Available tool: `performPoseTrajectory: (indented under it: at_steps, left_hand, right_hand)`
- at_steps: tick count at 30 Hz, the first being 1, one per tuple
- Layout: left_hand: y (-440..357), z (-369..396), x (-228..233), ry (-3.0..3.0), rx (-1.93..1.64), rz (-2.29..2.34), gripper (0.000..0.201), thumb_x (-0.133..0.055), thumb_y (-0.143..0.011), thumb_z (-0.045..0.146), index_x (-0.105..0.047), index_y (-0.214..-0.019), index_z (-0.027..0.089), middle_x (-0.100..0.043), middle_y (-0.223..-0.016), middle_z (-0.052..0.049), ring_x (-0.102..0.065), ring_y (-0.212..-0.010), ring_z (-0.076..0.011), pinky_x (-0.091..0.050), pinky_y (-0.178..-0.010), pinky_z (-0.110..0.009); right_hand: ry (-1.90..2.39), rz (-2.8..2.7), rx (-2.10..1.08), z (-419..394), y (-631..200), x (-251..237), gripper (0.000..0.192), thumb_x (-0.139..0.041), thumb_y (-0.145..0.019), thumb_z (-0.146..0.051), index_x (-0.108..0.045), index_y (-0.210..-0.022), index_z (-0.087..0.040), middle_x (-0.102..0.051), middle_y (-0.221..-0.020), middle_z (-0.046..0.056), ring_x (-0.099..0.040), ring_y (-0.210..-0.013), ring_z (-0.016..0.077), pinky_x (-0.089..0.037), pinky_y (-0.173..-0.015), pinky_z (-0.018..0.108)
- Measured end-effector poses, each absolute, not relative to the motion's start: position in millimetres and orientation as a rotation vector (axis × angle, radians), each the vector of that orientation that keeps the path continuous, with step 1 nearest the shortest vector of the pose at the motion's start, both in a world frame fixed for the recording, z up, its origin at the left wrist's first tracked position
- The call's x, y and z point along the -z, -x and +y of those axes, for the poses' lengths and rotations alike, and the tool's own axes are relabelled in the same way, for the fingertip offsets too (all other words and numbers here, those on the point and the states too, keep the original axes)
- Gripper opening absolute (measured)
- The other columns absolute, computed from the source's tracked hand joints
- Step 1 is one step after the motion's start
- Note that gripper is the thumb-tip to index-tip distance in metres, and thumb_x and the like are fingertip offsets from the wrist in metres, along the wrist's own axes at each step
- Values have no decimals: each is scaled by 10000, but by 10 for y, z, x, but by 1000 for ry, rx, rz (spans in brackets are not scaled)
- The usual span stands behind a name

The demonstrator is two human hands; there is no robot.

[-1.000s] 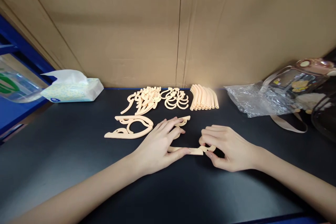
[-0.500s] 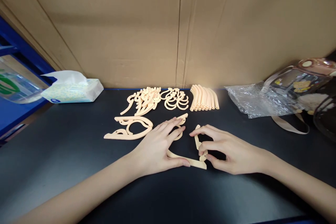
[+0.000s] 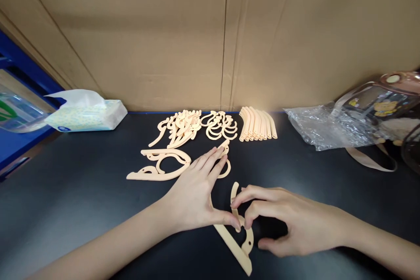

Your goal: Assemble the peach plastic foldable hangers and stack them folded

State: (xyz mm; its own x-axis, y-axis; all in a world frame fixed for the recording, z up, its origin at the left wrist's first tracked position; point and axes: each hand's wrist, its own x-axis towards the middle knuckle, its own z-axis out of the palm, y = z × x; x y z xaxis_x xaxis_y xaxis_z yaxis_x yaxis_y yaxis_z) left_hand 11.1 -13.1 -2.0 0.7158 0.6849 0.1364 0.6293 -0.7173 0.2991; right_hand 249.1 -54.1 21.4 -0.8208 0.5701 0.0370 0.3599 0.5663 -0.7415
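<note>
My left hand (image 3: 196, 193) lies flat on the black table, fingers spread over a cream plastic hanger piece (image 3: 225, 167), its thumb pressing a folding hanger part (image 3: 236, 239). My right hand (image 3: 288, 224) pinches the short hinged arm of that same part between forefinger and thumb, and the arm stands angled up from the long bar. To the left of my left hand lies an assembled cream hanger (image 3: 161, 164).
Along the cardboard wall lie a heap of curved hanger pieces (image 3: 180, 126), a cluster of hooks (image 3: 220, 124) and a row of cream bars (image 3: 257, 123). A tissue pack (image 3: 85, 114) sits far left, a crumpled clear bag (image 3: 323, 126) and a strapped clear container (image 3: 377, 100) far right.
The hanger part has swung from lying crosswise to pointing toward me, and its short arm has folded up. Both hands have come nearer to me.
</note>
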Motion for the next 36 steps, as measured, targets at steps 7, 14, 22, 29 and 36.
performPoseTrajectory:
  at_steps: [7,14,22,29,36]
  left_hand:
    - [-119,-139,10,-2793,-380,1067,843,-362,-873,713,-395,-1410,64,-325,-1505,-194,-323,-1372,-337,-355,-1064,-502]
    - [-106,-131,6,-2839,-410,1052,551,-307,-996,423,-403,-1405,67,-354,-1499,-155,-335,-1356,-299,-373,-1045,-481]
    - [-105,-152,-24,-2779,-462,990,427,-332,-991,295,-483,-1335,93,-465,-1408,-127,-400,-1273,-269,-397,-1011,-437]
    - [-102,-152,-54,-2763,-505,911,345,-366,-985,266,-549,-1239,121,-539,-1315,-113,-470,-1164,-250,-429,-942,-407]
    - [-85,-156,-53,-2736,-503,848,378,-368,-926,123,-485,-1285,150,-547,-1300,-95,-496,-1131,-232,-449,-912,-387]
  right_hand:
    - [847,-2524,-359,-611,-2373,-63,433,-655,-796,-546,-600,-984,-159,-643,-942,70,-583,-846,196,-463,-791,335]
    - [850,-2569,-418,-730,-2319,-71,422,-686,-774,-442,-600,-1096,-184,-631,-1103,49,-555,-1056,192,-230,-1124,357]
    - [794,-2673,-486,-554,-2421,-112,374,-528,-768,-99,-572,-1129,-185,-616,-1054,40,-530,-1068,166,-191,-1155,411]
    - [827,-2648,-404,-432,-2511,-84,433,-480,-788,-19,-546,-1178,-194,-621,-1033,31,-526,-1063,163,-225,-1144,435]
    - [881,-2594,-216,-334,-2571,-40,383,-397,-867,4,-544,-1164,-187,-617,-1064,61,-550,-1034,176,-386,-1012,413]
